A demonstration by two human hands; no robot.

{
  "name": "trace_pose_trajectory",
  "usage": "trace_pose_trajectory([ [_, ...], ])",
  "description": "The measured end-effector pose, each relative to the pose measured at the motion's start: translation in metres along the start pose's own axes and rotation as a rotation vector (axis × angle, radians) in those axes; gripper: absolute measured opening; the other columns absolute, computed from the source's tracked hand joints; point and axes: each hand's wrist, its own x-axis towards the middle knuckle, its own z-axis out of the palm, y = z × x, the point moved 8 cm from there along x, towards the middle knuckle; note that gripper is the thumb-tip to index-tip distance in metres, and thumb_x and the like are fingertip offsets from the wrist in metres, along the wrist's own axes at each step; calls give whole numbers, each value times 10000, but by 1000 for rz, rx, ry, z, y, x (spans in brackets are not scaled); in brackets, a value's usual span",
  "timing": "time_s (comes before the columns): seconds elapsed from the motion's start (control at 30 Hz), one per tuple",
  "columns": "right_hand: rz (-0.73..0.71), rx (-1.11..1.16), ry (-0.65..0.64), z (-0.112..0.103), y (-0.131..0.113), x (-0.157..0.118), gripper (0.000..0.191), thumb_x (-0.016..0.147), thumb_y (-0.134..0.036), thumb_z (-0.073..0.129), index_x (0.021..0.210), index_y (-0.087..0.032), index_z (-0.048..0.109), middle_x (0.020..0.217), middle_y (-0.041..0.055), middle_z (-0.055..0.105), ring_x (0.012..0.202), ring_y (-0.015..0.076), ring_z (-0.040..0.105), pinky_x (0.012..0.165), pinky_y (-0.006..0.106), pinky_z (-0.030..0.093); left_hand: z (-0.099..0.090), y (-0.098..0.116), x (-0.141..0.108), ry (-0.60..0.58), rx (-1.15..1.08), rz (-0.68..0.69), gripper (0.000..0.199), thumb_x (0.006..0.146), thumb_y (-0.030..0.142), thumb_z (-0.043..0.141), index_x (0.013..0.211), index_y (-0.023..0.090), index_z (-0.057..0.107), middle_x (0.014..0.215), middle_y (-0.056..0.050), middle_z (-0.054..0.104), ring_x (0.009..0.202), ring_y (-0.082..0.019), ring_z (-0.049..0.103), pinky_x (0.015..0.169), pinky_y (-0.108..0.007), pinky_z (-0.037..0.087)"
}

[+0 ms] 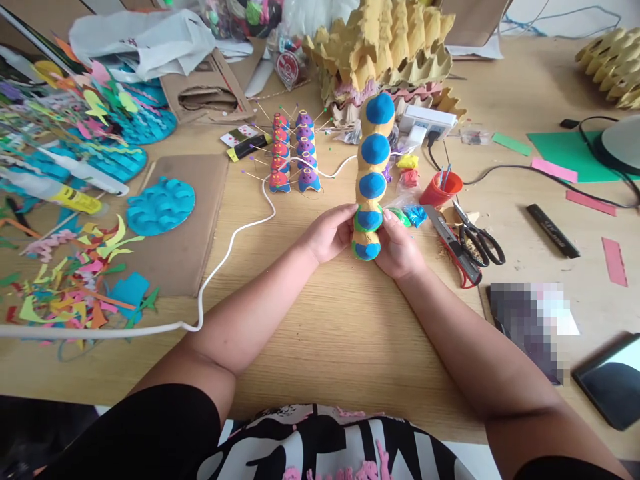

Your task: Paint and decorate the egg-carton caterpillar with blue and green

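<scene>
Between my two hands I hold a strip of egg carton (374,150), its tan bumps capped with blue clay and green edging on the lower ones. My left hand (330,233) grips the strip's lower left side, fingers curled behind it. On the lower right side my right hand (400,245) is closed on the same strip, thumb in front. Behind it to the left stand a red painted carton strip (280,152) and a purple one (307,152), with pins sticking out. Close to my right hand lie a blue clay packet (416,215) and a red cup (442,189).
A utility knife (454,245) and scissors (477,237) lie to the right. Stacked egg trays (385,47) stand at the back. A white cord (230,247) crosses the left side, near paper scraps (75,287) and a cardboard sheet (200,220). A power strip (428,121) sits behind the cup.
</scene>
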Motion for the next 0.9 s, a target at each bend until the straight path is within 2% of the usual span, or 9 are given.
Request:
trace_pose_trajectory([
  [0.3,23,37,-17,6,1,0,499,760,-719,937,919,-303,710,918,17,810,1014,267,783,952,470,701,-2,0,0,-10,4,24,271,1055,404,721,938,170,789,864,-45,838,828,-178,819,775,-271,626],
  [0.4,40,11,-19,5,3,0,504,805,-754,884,969,-304,728,960,17,820,1005,266,785,937,481,706,-4,-2,2,10,-27,-1,277,1059,445,730,985,187,801,895,-40,853,867,-193,836,794,-295,644],
  [0.5,47,29,-29,2,5,1,480,792,-713,921,963,-303,739,952,0,815,944,242,775,922,463,706,-6,-3,4,40,-71,-27,283,1078,445,710,987,192,799,904,-35,861,842,-185,827,783,-303,646],
  [0.67,75,74,-39,0,8,3,432,805,-663,934,986,-309,767,1001,3,856,1027,253,792,956,441,710,-6,-6,4,79,-144,-86,346,1155,414,569,1118,166,807,952,-49,877,871,-187,836,833,-304,648],
  [0.77,49,72,-90,7,4,3,435,796,-653,941,999,-302,783,1032,27,877,1127,290,800,968,452,708,-5,-5,4,104,-234,-93,368,1191,347,475,1225,153,786,855,-16,851,753,-142,809,805,-259,637],
  [0.9,64,78,-100,12,1,2,451,744,-572,994,1033,-291,792,1069,39,890,1185,314,801,957,462,709,-3,-3,5,126,-308,-95,327,1185,333,510,1267,145,764,800,-2,829,650,-123,782,705,-223,629],
])
